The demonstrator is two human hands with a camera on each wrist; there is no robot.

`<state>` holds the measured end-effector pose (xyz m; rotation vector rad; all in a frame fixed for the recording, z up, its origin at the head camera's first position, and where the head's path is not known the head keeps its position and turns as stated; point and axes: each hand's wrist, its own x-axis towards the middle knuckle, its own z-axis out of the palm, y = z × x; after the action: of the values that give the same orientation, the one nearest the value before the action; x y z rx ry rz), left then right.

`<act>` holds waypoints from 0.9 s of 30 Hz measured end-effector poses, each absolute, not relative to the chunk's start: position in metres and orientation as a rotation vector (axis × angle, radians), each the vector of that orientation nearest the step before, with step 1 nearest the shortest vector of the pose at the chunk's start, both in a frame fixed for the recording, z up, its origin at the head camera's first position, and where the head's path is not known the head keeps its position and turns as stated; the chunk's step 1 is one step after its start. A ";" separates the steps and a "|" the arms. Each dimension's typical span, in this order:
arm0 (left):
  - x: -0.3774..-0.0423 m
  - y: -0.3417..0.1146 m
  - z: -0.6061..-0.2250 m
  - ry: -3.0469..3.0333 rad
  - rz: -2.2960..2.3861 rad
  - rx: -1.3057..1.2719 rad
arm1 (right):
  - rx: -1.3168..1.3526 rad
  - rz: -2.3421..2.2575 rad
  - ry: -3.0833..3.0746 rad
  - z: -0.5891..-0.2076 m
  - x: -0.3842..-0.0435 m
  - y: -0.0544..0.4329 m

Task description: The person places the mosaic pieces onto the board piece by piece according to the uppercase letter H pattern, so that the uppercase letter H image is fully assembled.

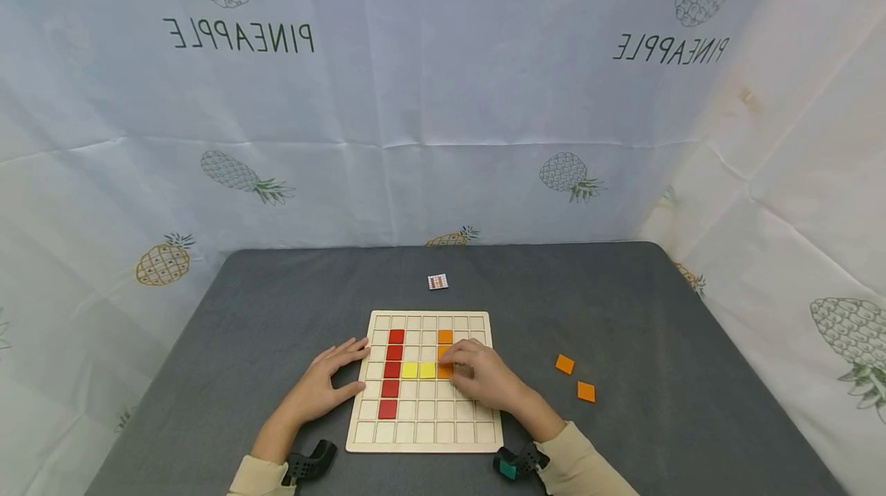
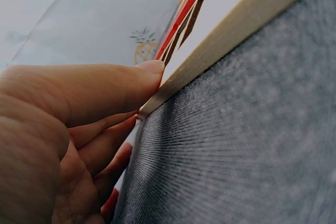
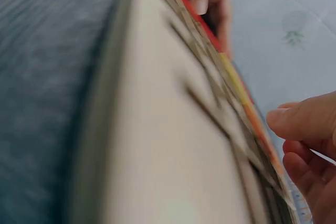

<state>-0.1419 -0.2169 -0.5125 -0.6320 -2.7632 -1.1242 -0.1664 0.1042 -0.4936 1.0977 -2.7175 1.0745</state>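
A square wooden grid board (image 1: 422,431) lies on the table. A column of several red tiles (image 1: 390,388) fills part of its left side. Two yellow tiles (image 1: 418,371) form a row from there toward a column of orange tiles (image 1: 445,337), partly covered by my right hand. That right hand (image 1: 482,377) hovers over the orange column, fingers loosely bent; the right wrist view shows thumb (image 3: 286,121) and fingers apart, with no tile visible between them. Along the board's left edge rests my left hand (image 1: 324,384), its thumb (image 2: 126,85) and fingertips touching the wood.
Two loose orange tiles (image 1: 575,378) lie on the dark grey table (image 1: 644,327), right of the board. Beyond the board's far edge is a small patterned card (image 1: 438,281). A pineapple-print curtain (image 1: 388,96) hangs behind the table and along its sides.
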 end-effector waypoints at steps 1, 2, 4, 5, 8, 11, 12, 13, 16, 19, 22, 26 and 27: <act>-0.142 -0.217 -0.513 -2.766 -1.126 -0.629 | 1.094 1.093 -2.703 -0.492 -0.167 0.106; -0.142 -0.217 -0.513 -2.771 -1.126 -0.626 | 1.090 1.109 -2.689 -0.491 -0.167 0.109; -0.141 -0.217 -0.513 -2.778 -1.127 -0.622 | 1.076 1.130 -2.672 -0.489 -0.167 0.115; -0.141 -0.217 -0.513 -2.780 -1.130 -0.620 | 1.066 1.143 -2.665 -0.488 -0.167 0.119; -0.141 -0.217 -0.513 -2.785 -1.135 -0.621 | 1.031 1.140 -2.667 -0.486 -0.166 0.133; -0.141 -0.217 -0.512 -2.784 -1.137 -0.622 | 0.970 1.126 -2.680 -0.485 -0.164 0.149; -0.141 -0.217 -0.512 -2.783 -1.133 -0.623 | 0.944 1.120 -2.686 -0.485 -0.164 0.155; -0.141 -0.217 -0.512 -2.783 -1.131 -0.622 | 0.917 1.118 -2.688 -0.485 -0.163 0.161; -0.142 -0.217 -0.513 -2.780 -1.128 -0.622 | 0.825 1.109 -2.692 -0.486 -0.161 0.179; -0.142 -0.217 -0.513 -2.780 -1.123 -0.623 | 0.744 1.091 -2.685 -0.486 -0.159 0.198; -0.143 -0.218 -0.514 -2.781 -1.125 -0.626 | 0.684 1.077 -2.682 -0.487 -0.157 0.215; -0.142 -0.218 -0.515 -2.784 -1.144 -0.625 | 0.603 1.128 -2.694 -0.488 -0.155 0.237; -0.142 -0.218 -0.515 -2.785 -1.146 -0.626 | 0.588 1.145 -2.691 -0.489 -0.154 0.242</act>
<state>-0.1422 -0.2178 -0.5150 -0.6257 -2.7848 -1.1465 -0.1540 0.2418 -0.4894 0.5883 -2.6911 1.1452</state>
